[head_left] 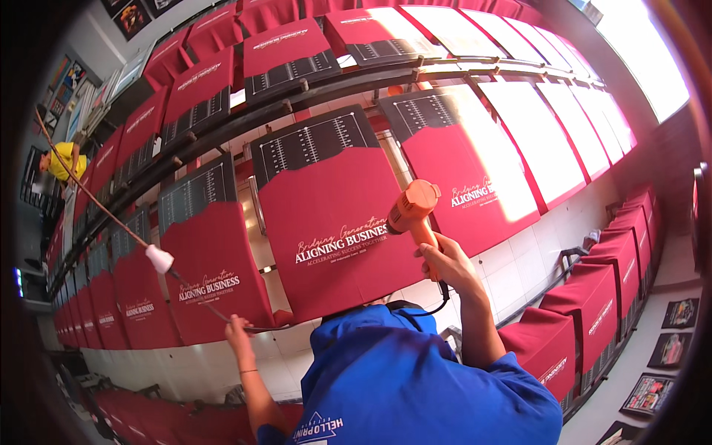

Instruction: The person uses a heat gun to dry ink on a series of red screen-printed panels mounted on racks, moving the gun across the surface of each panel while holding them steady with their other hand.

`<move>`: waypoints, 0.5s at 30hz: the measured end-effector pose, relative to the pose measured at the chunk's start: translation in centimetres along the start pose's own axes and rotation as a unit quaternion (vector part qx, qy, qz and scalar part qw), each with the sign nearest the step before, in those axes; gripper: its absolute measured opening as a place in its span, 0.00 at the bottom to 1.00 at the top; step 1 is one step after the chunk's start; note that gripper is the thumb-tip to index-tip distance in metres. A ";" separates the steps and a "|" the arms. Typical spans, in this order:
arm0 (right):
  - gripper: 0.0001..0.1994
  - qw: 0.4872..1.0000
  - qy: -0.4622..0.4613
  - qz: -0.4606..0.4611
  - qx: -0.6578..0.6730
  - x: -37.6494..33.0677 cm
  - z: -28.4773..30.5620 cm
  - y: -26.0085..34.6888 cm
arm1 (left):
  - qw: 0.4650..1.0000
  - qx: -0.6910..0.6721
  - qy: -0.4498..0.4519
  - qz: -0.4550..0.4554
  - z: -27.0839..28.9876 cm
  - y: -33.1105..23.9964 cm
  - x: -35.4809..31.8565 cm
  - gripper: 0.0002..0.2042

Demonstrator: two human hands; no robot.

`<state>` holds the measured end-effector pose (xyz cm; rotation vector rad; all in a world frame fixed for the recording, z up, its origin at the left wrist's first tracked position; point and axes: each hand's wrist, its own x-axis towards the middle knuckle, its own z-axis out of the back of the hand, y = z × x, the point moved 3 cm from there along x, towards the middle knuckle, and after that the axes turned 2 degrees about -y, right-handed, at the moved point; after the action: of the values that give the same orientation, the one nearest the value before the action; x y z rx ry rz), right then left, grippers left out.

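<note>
My right hand [451, 265] is wrapped round the handle of an orange heat gun [415, 204]. Its dark nozzle points left, over the white and orange print on a red cloth panel [334, 200]. Fingers of my left hand [239, 341] close on a black cable [200, 296], low in front of the neighbouring red panel [211, 259]. That cable runs up to a white connector [159, 259], joined to a brown cord [100, 204] from the upper left. Another cord end leaves the heat gun's handle. The panels lie over black boards with white ruler marks.
Long rows of red printed panels [475, 185] stretch left and right, divided by a dark rail [311, 87]. More red panels [586, 297] stand behind me at the right. A person in yellow [65, 161] is at the far left. Strong sunlight falls from a window [645, 59].
</note>
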<state>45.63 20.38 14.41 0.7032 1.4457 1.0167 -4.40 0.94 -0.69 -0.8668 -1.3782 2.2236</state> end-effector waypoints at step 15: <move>0.15 0.998 0.020 -0.025 -0.049 1.7 -1.4 1.1 | 0.724 0.348 -0.587 0.100 47.8 5.9 6.3 0.22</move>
<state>43.87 22.08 14.54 0.5761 1.4300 1.0601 -41.41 -29.33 7.74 0.8822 -0.5506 3.2200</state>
